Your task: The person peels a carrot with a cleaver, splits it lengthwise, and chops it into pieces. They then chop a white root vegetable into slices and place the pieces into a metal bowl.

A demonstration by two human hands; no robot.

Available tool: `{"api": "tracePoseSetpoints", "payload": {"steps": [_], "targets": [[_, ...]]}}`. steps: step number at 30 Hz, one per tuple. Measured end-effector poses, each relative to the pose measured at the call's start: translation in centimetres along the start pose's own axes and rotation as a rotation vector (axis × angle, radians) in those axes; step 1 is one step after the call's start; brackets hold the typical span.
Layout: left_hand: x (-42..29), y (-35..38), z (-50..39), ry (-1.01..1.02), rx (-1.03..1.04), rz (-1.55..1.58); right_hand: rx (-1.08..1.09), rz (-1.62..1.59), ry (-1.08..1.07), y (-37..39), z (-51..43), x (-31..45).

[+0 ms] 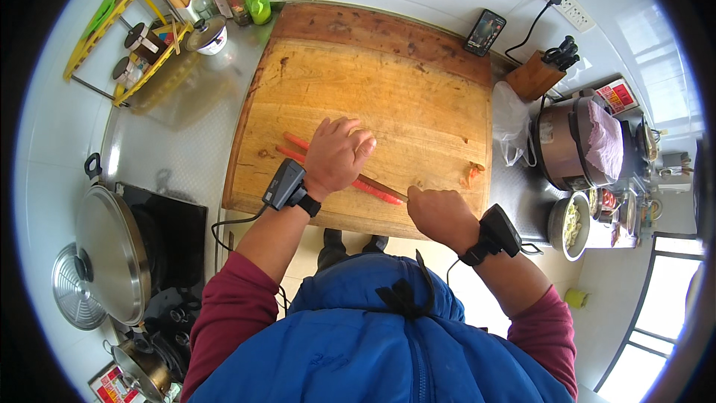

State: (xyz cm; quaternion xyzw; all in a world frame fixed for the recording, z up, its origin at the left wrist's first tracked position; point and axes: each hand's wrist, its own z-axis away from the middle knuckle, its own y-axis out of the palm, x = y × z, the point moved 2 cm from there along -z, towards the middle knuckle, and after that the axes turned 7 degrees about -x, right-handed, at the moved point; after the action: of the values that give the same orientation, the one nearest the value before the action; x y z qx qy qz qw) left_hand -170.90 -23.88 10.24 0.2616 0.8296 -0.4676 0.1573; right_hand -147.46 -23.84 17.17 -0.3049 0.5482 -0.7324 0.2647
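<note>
My right hand (442, 215) is closed around a knife handle, which its fingers mostly hide. The narrow, dark-looking knife blade (385, 186) runs leftward from it along a peeled carrot piece (375, 192). Palm down above the carrot, my left hand (338, 151) has its fingers stretched out and its thumb apart. It covers the far part of the blade; whether it touches the blade is hidden. Two orange-red carrot ends (295, 140) show to its left. Everything lies on a thick wooden cutting board (363, 78), near its front edge.
Carrot scraps (472, 174) lie at the board's right. Beyond stand a knife block (535, 75), an electric cooker (565, 143) and a bowl of cut food (570, 226). A phone (485, 32) leans at the back. A lidded wok (112, 254) sits on the left cooktop.
</note>
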Motion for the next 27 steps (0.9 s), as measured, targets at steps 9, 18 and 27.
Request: {"api": "tracePoseSetpoints", "payload": {"steps": [9, 18, 27], "targets": [[-1.1, 0.1, -0.1, -0.016, 0.074, -0.068, 0.03, -0.024, 0.017, 1.8, 0.5, -1.1], [-2.5, 1.4, -0.8, 0.015, 0.111, -0.153, -0.09, -0.134, 0.008, 4.4, 1.1, -2.9], [-2.9, 0.7, -0.5, 0.008, 0.197, -0.121, -0.089, -0.11, 0.051, 5.3, 1.7, -2.4]]}}
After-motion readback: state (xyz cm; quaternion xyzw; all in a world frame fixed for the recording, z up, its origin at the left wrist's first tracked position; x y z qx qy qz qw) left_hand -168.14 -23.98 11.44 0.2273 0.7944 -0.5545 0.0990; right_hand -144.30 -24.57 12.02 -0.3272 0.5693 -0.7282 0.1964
